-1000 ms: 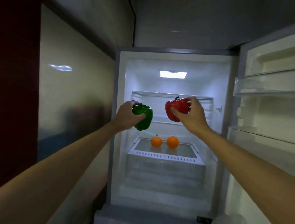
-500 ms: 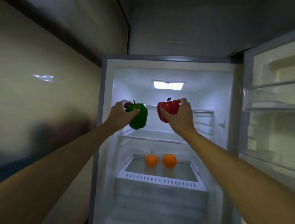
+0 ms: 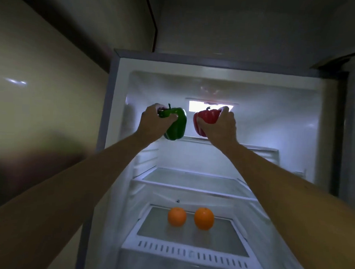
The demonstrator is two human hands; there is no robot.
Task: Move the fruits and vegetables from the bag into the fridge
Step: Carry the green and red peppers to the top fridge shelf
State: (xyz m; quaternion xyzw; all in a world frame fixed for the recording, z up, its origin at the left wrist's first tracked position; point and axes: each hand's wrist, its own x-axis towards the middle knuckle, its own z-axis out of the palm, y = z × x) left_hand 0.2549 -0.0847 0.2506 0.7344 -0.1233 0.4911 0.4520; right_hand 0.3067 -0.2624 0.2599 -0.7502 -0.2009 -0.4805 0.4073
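The fridge (image 3: 117, 115) is open & lit inside. The L hand (image 3: 152, 123) is curled round a green pepper (image 3: 176, 125), w/ fingers up by its stem. The R hand (image 3: 220, 127) is curled round a red pepper (image 3: 206, 119), thumb on its front. Both peppers are up in the air, side by side w/ a small gap, not touching. They hang just over the front edge of the top shelf (image 3: 259, 151). Neither one sits on it yet.

Done: an orange (image 3: 176, 217) & a 2nd orange (image 3: 204, 218) sit on the low shelf (image 3: 224, 242). They are nearer its back edge than its front, around the middle, a bit apart. I see no food on the mid shelf (image 3: 190, 186).

Left to do, I think: set both peppers down on the top shelf & let go. The bag is not in view, so I can't tell if more fruit or veg waits in it. My guess is the job is partway, not at the end.
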